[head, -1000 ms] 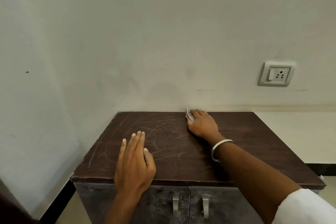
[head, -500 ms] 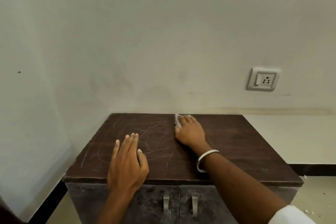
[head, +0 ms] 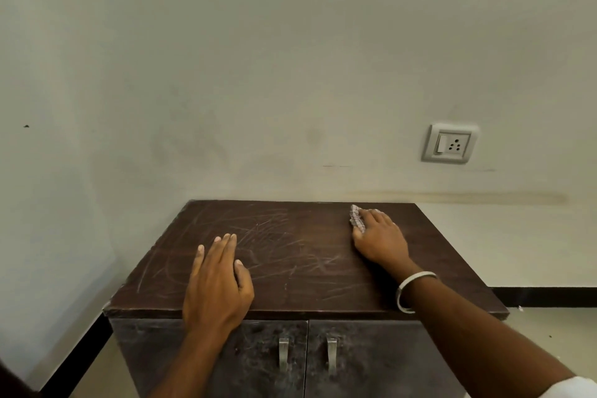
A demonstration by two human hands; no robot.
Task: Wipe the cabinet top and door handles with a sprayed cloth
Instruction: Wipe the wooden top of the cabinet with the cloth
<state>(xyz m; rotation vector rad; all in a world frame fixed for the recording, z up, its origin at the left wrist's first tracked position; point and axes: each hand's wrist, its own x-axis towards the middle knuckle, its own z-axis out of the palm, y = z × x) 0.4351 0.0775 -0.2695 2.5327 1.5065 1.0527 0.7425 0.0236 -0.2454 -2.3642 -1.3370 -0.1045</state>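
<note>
Your right hand presses a small checked cloth flat against the cabinet top, fingers closed over it so that only a strip of fabric shows beyond the fingertips, up at about 1 o'clock on the dark board and close to its back edge by the wall. Your left hand lies palm down and spread, holding nothing, at about 8 o'clock near the front edge, apparently to brace you while you reach to the rear. The top is scuffed with pale scratches, thickest across the left half between your two hands. Below the front lip, the two metal door handles hang side by side at 6 o'clock where the doors meet, and nothing touches them; by this view they are not yet wiped. A white bangle sits on your right wrist. A switch and socket plate is fixed to the wall at 2 o'clock, well apart from the cabinet. Nothing else stands on the top, so the cloth has a free run in any direction; only your own left hand covers part of the front left.
</note>
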